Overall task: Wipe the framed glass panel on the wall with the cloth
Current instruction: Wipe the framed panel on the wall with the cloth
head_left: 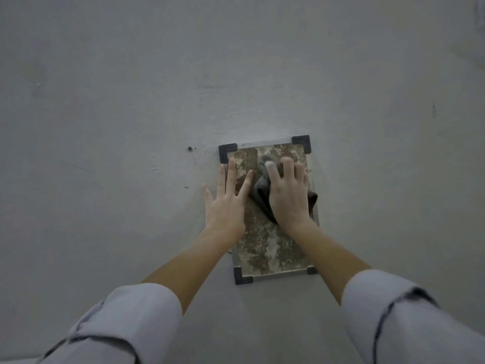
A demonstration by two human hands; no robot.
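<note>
A small framed glass panel (270, 248) hangs on the grey wall, with a thin silver frame, black corner caps and a mottled brown and white surface. My left hand (227, 203) lies flat with spread straight fingers over the panel's left edge and the wall beside it. My right hand (287, 195) presses a dark grey cloth (261, 198) against the upper right part of the glass. Its fingers lie spread over the cloth, slightly bent at the tips. Folds of the cloth stick out on both sides of that hand. The cloth and hands hide much of the panel's upper half.
The bare grey wall (131, 101) fills the view around the panel. A small screw or nail (189, 148) sits in the wall left of the panel's top corner. Rolled-up pale grey sleeves cover both forearms near the bottom of the view.
</note>
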